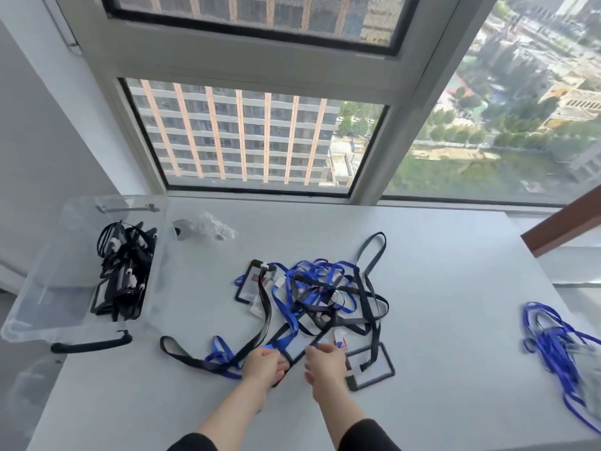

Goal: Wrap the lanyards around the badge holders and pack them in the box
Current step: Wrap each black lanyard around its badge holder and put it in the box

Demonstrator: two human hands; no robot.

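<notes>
A tangled heap of blue and black lanyards with black-framed badge holders lies mid-table. My left hand and my right hand both grip one black-framed badge holder at the heap's near edge, fingers curled on its sides. Another badge holder lies just right of my right hand. A clear plastic box at the table's left holds several black wrapped badge bundles. A black lanyard trails left from the heap.
A second bunch of blue lanyards lies near the table's right edge. Crumpled clear plastic bags sit at the back beside the box. A black strap lies at the box's front. Windows stand behind the white table.
</notes>
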